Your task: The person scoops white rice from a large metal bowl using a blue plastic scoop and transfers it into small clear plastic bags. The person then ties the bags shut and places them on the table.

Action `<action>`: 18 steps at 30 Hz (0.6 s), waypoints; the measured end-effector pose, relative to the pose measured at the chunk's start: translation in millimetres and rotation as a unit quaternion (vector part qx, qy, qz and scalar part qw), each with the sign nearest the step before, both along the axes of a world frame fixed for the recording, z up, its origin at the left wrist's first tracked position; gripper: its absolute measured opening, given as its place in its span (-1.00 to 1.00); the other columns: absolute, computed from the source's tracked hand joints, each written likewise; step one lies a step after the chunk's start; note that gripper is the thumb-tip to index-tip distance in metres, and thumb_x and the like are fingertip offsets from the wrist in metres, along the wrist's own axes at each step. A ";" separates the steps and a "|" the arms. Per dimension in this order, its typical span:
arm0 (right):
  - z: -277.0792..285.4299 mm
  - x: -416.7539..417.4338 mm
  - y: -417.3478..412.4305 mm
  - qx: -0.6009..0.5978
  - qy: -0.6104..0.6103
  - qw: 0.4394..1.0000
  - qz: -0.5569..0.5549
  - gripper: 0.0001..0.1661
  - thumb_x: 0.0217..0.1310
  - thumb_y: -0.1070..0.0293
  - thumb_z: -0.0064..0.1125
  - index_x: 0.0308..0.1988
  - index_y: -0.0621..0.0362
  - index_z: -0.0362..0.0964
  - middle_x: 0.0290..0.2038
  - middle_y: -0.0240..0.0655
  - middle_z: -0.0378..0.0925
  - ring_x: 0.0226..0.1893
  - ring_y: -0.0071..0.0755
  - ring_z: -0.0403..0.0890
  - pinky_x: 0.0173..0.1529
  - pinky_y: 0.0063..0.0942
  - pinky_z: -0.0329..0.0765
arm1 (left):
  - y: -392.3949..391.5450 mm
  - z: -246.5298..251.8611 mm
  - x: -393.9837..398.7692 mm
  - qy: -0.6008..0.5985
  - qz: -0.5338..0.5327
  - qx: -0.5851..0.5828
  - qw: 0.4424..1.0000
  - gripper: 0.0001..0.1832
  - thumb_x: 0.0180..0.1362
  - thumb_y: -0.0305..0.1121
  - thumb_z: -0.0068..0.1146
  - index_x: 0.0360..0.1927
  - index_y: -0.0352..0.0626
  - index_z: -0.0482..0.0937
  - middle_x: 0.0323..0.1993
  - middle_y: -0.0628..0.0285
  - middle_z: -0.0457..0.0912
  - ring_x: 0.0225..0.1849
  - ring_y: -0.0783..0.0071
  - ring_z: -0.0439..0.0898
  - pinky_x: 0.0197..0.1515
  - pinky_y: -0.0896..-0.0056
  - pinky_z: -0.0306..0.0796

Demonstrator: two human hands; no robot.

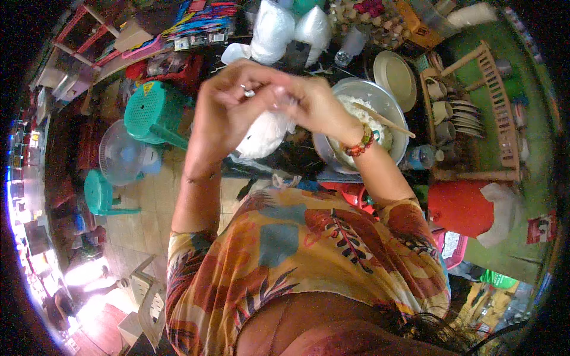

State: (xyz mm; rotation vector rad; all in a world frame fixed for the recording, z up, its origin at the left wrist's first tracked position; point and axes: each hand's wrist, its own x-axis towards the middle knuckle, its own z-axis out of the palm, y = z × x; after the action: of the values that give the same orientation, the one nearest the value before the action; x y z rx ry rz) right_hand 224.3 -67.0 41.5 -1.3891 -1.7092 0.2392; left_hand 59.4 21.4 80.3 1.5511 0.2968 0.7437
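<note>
Both hands are raised over a dark countertop [294, 153], with their fingertips meeting. My left hand [225, 104] wears a ring and bends its fingers inward. My right hand [318, 104], with a beaded bracelet [360, 143] at the wrist, reaches across to it. Blur at the fingertips hides whether anything thin is pinched there. Below them lies a plastic bag of white contents [262, 135], partly covered by the hands. Beside the right forearm stands a large metal bowl [400, 104] holding white powder [352, 107] and a wooden utensil [387, 120].
Filled plastic bags [272, 33] stand at the back, near a clear bottle [349, 49]. A pale round tray [394, 78] lies behind the bowl. To the right is a wooden dish rack [494, 102] with cups and plates. Green plastic stools [149, 111] stand left.
</note>
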 end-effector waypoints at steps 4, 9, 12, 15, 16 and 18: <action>44.8 -11.2 3.2 0.063 0.024 0.994 -0.081 -0.86 0.10 0.37 0.09 -0.33 0.19 0.45 -0.46 -0.04 0.51 -0.44 0.06 0.58 -0.39 -0.22 0.50 | 18.7 4.9 -23.1 -0.137 0.049 0.011 0.989 -0.45 -0.13 -0.36 0.43 -0.03 -0.29 0.50 -0.09 0.18 0.55 -0.13 0.41 0.56 -0.07 0.37 0.44; 17.6 -19.4 18.6 -0.015 -0.079 0.996 0.031 -0.87 0.00 0.48 0.07 -0.34 0.23 0.44 -0.45 -0.09 0.50 -0.43 -0.02 0.55 -0.36 -0.28 0.49 | 1.9 -85.4 2.7 0.073 0.069 0.303 0.948 -0.38 -0.25 -0.21 0.52 -0.08 -0.21 0.52 -0.13 0.08 0.58 -0.09 0.37 0.54 -0.05 0.30 0.39; 20.5 -19.2 11.7 -0.003 -0.053 0.999 -0.013 -0.85 0.00 0.54 0.15 -0.31 0.27 0.49 -0.49 -0.19 0.54 -0.55 -0.32 0.55 -0.43 -0.40 0.47 | -15.7 -141.8 16.1 0.098 0.008 0.018 0.995 -0.58 -0.04 -0.25 0.38 -0.14 -0.22 0.53 -0.29 0.15 0.61 -0.28 0.47 0.53 -0.19 0.38 0.41; 12.6 -13.7 9.7 -0.029 0.073 0.991 -0.105 -0.83 0.01 0.46 0.28 -0.33 0.26 0.50 -0.52 -0.37 0.56 -0.55 -0.44 0.55 -0.46 -0.44 0.47 | -18.4 -149.0 12.0 0.158 0.002 -0.004 0.987 -0.74 0.13 -0.31 0.19 -0.18 -0.26 0.54 -0.35 0.19 0.62 -0.35 0.52 0.51 -0.25 0.42 0.41; 9.3 -9.0 8.5 -0.091 0.194 0.967 -0.134 -0.52 -0.10 0.29 0.45 -0.15 0.22 0.47 -0.30 -0.39 0.56 -0.27 -0.44 0.57 -0.22 -0.46 0.52 | -20.3 -143.8 9.5 0.147 0.013 -0.033 0.989 -0.77 0.17 -0.33 0.13 -0.19 -0.27 0.54 -0.37 0.19 0.62 -0.35 0.54 0.51 -0.26 0.43 0.41; -13.9 -10.1 7.9 -0.017 0.279 0.960 -0.032 -0.19 -0.23 0.19 0.54 0.03 0.22 0.34 -0.10 -0.29 0.47 -0.06 -0.36 0.48 0.00 -0.39 0.44 | -25.9 -111.1 1.3 0.069 0.019 -0.133 0.989 -0.82 0.20 -0.43 -0.03 -0.24 -0.30 0.57 -0.39 0.17 0.62 -0.35 0.53 0.51 -0.27 0.41 0.41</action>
State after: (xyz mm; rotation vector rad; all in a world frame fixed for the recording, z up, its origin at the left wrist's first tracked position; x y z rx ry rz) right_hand 214.2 -59.1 27.6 -1.2460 -1.1932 0.5680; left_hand 60.7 -4.4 -30.8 1.3480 0.5088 0.6013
